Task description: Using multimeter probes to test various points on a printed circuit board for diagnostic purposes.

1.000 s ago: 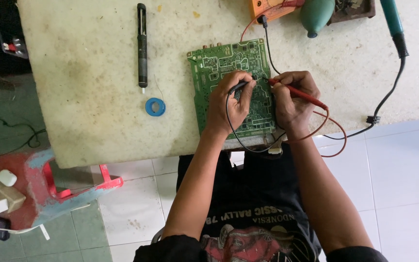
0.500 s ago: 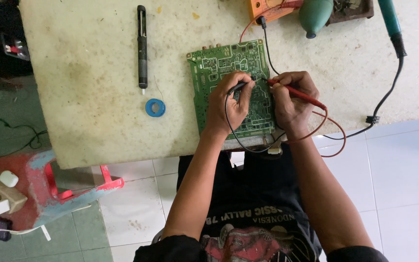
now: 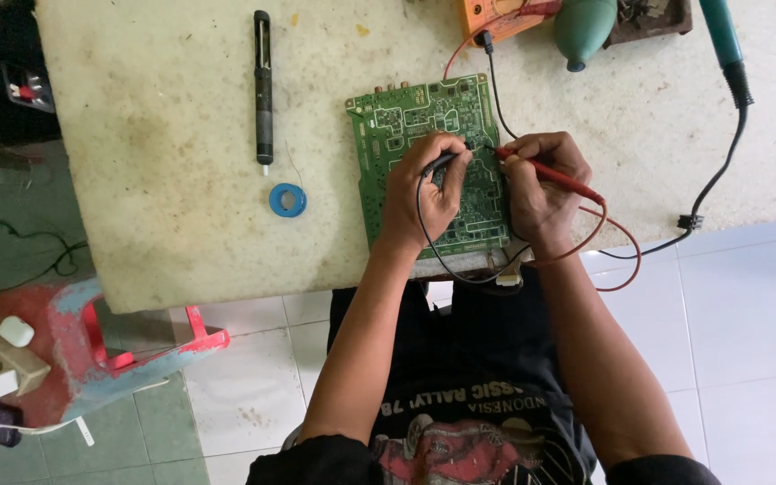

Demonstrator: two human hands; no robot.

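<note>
Left hand (image 3: pixel 424 193) pinches black probe (image 3: pixel 440 163), right hand (image 3: pixel 541 184) pinches red probe (image 3: pixel 550 177); tips on board (image 3: pixel 406 121) near table (image 3: pixel 136 180) front edge. Bare tabletop left.

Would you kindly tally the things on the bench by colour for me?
Green: 3, board, bulb, iron handle
Black: 2, probe, pump
Red: 1, probe
Blue: 1, ring
Orange: 1, meter
Total: 8

Head view, straight down, over worktable (image 3: pixel 181 180)

left hand (image 3: pixel 419 193), right hand (image 3: pixel 541 184), pinch grip, close together
</note>
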